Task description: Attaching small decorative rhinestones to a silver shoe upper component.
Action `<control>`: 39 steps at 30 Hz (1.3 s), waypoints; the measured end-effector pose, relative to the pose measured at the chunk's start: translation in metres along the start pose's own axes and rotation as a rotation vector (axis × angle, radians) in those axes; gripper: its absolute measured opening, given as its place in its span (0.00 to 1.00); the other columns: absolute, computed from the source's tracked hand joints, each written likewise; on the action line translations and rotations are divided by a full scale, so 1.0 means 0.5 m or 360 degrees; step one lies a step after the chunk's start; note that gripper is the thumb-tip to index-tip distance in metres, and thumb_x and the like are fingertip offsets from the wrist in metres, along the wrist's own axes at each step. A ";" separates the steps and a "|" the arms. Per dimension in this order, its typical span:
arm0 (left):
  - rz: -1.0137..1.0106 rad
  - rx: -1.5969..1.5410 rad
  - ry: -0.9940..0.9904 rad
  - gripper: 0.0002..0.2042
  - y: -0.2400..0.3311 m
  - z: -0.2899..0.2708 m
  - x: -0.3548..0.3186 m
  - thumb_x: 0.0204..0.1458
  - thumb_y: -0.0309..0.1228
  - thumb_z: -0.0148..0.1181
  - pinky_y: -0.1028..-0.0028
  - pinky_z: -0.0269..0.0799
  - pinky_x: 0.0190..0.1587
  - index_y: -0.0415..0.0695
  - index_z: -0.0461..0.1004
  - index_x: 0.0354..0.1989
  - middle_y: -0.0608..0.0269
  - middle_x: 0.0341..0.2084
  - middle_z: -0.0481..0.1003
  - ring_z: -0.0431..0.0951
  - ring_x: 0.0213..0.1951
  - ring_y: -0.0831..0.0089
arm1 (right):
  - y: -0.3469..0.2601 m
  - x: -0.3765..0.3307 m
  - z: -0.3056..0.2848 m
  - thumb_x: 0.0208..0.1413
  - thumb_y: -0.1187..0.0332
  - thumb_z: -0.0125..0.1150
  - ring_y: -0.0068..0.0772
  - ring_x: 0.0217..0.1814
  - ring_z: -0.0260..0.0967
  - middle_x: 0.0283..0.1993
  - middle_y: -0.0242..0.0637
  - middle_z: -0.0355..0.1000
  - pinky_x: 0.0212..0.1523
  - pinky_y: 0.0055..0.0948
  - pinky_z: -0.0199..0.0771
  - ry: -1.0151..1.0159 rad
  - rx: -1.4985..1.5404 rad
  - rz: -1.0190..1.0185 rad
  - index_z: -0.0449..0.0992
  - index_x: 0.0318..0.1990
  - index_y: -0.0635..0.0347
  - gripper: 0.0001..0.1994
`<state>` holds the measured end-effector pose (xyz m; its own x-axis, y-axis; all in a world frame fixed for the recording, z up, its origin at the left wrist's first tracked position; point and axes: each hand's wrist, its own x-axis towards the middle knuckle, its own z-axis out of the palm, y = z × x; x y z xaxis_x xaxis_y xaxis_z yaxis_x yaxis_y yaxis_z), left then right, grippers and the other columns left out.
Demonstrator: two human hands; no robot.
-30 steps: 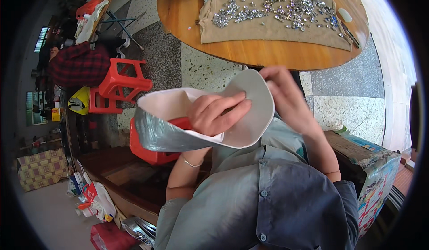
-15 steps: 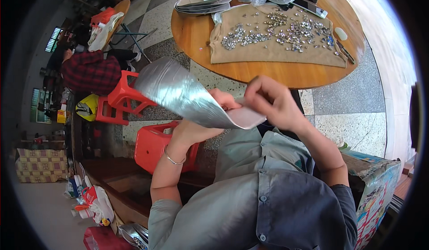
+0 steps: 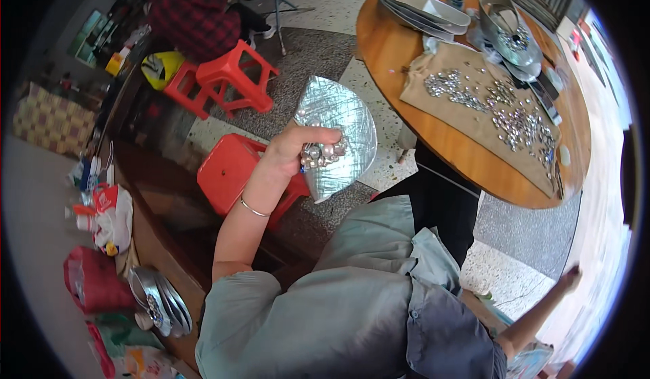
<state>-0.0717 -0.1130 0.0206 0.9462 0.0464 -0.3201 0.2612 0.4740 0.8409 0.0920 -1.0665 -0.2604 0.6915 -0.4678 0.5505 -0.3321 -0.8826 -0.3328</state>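
My left hand is raised in front of me and grips a crinkled silver foil sheet, folded like an open pouch. A cluster of small shiny metal pieces sits in the fold under my fingers. A thin bracelet circles that wrist. My right hand is stretched far out to the lower right, away from the sheet, small at the picture's rim. Whether it holds anything cannot be made out.
A round wooden table ahead on the right carries a tan cloth strewn with several shiny pieces and stacked silver trays. Red plastic stools stand to the left. A person in a red plaid shirt sits beyond. Metal dishes lie lower left.
My right hand has let go of the silver sheet and swung out to the lower right. My left hand alone now holds the sheet, and the view has turned left.
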 end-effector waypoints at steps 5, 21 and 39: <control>0.0104 -0.0162 0.0170 0.14 0.001 -0.143 -0.084 0.38 0.21 0.60 0.73 0.74 0.36 0.37 0.73 0.37 0.59 0.29 0.76 0.77 0.30 0.71 | 0.194 0.080 -0.124 0.59 0.52 0.44 0.31 0.36 0.67 0.36 0.32 0.71 0.31 0.37 0.68 0.0119 -0.2360 0.0223 0.74 0.39 0.53 0.17; 0.0518 0.0078 0.0757 0.19 -0.075 -0.002 -0.046 0.40 0.18 0.62 0.72 0.75 0.37 0.37 0.70 0.44 0.59 0.35 0.75 0.77 0.35 0.70 | -0.298 0.062 -0.127 0.59 0.62 0.45 0.26 0.42 0.62 0.47 0.38 0.66 0.45 0.24 0.64 -0.0374 0.1789 0.0119 0.65 0.52 0.69 0.19; 0.0205 -0.0117 0.0062 0.17 -0.176 0.202 0.029 0.37 0.21 0.68 0.80 0.73 0.28 0.38 0.72 0.39 0.61 0.30 0.76 0.76 0.28 0.76 | -1.239 -0.531 -0.396 0.54 0.79 0.51 0.14 0.41 0.65 0.38 0.28 0.72 0.43 0.18 0.67 -0.2236 0.2575 -0.0229 0.71 0.45 0.66 0.11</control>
<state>-0.0618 -0.2429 -0.0141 0.9626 0.1443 -0.2295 0.1221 0.5251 0.8422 -0.0130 -0.4050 -0.0486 0.8029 0.5886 0.0947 -0.0776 0.2607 -0.9623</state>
